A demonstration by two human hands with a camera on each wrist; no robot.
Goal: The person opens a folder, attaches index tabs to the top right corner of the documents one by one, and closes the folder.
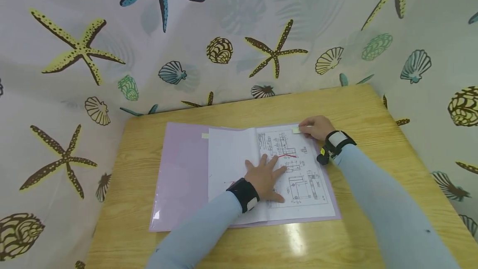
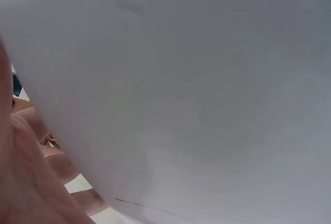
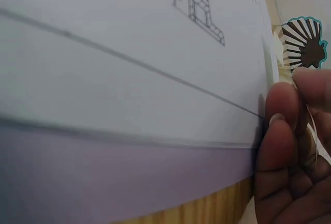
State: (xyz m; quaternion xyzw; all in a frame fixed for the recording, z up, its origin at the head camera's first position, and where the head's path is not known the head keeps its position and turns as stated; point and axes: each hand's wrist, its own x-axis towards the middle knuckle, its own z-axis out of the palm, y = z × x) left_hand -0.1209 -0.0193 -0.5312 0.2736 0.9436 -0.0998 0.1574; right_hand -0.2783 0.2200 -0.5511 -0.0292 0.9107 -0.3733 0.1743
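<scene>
A lilac folder (image 1: 183,173) lies open, holding white sheets. On the right-hand page (image 1: 313,194) are printed technical drawings and a short red line (image 1: 287,155). My left hand (image 1: 263,179) rests on this page with its fingers spread. In the left wrist view, pale paper (image 2: 181,89) fills most of the picture beside part of the left hand (image 2: 31,177). At the page's top right corner, my right hand (image 1: 317,128) pinches a pale yellow-green sticky tab (image 1: 296,130). The right wrist view shows its curled fingers (image 3: 282,144) against the page edge; the tab is mostly hidden there.
Another pale sticky tab (image 1: 205,135) juts from the left-hand page (image 1: 228,157). The folder lies on a wooden table (image 1: 354,115). A white cloth (image 1: 209,15) printed with starfish and shells hangs around the table's back and sides.
</scene>
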